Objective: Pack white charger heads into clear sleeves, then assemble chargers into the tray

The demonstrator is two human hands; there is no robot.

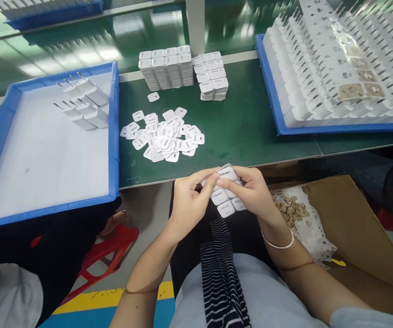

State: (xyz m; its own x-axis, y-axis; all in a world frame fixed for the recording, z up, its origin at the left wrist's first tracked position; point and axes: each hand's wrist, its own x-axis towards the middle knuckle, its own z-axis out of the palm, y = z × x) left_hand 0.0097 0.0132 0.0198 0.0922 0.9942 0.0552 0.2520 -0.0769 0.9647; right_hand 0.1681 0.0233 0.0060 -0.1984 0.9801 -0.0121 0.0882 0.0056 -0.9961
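Note:
Between my two hands, just off the table's front edge, is a white label sheet (219, 197) printed in rows of rounded squares marked "Fibaks". My left hand (191, 200) pinches its upper left part between thumb and fingers. On the other side my right hand (254, 189) grips the upper right, its thumb lying across the front. Whether it is one sheet or several layers I cannot tell. Beyond my hands lies a loose heap of white rounded-square labels (165, 139). Behind it stand a large neat stack of labels (165, 68) and a smaller stack (212, 77).
At left, a blue-rimmed tray (113, 136) bears several white plug adapters (85, 102). A fuller blue tray (278, 120) of white adapters stands right, sheets on top. Below right is an open cardboard box (346, 223) with scraps. A person sits left near a red stool (110, 250).

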